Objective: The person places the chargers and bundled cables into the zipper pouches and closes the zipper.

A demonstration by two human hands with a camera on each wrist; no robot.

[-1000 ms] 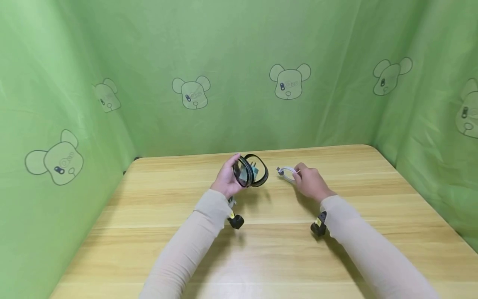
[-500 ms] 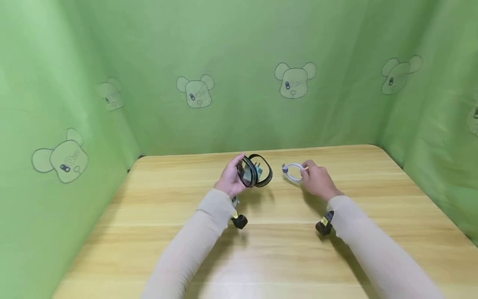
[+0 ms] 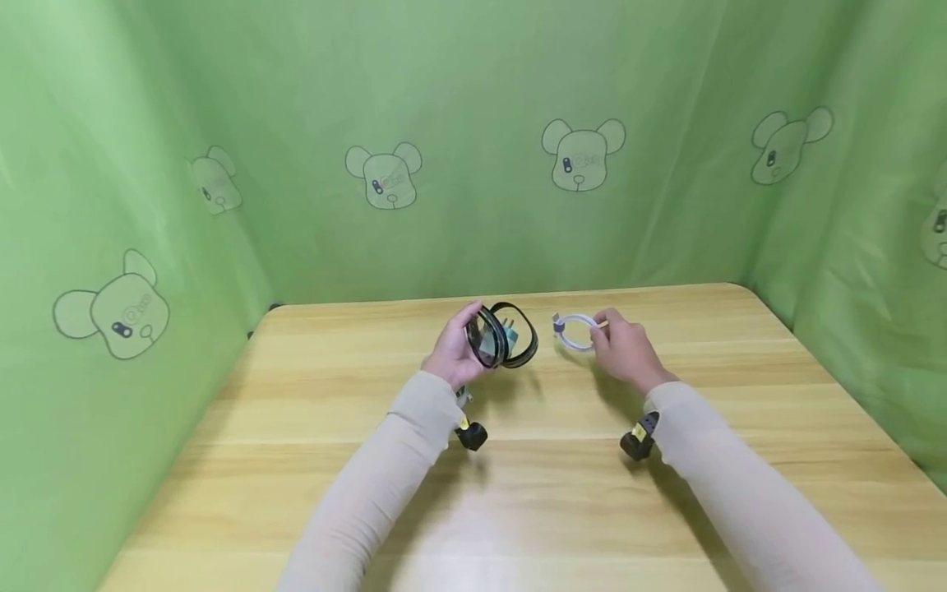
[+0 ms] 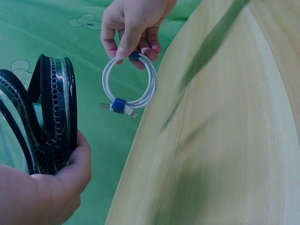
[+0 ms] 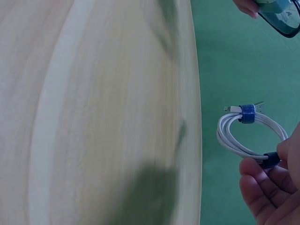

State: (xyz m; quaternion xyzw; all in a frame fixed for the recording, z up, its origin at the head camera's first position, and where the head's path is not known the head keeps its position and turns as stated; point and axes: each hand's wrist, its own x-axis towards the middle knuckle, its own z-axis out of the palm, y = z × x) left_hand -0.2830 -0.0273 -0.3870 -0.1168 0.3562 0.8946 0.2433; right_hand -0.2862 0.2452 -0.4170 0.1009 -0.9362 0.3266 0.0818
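Observation:
My left hand [image 3: 453, 353] holds a round, see-through zip case [image 4: 58, 103] with black zipped edges. The case's two halves stand apart, and a teal plug charger [image 3: 510, 335] with metal prongs sits inside. To the right, my right hand [image 3: 627, 352] pinches a coiled white charging cable [image 5: 228, 133] between thumb and fingers. Dark blue straps [image 5: 247, 114] bind the coil, and both connectors stick out by one of them. The coil is held up above the table, a short way from the case's opening.
Both hands are over the far part of a wooden table [image 3: 547, 493]. A green curtain [image 3: 473, 238] with printed bear heads encloses its back and sides. Small black cameras [image 3: 472, 436] are strapped at the wrists.
The coiled cable has turned from a slanted view to showing its full loop, still in my right hand. My left hand keeps holding the case almost without moving.

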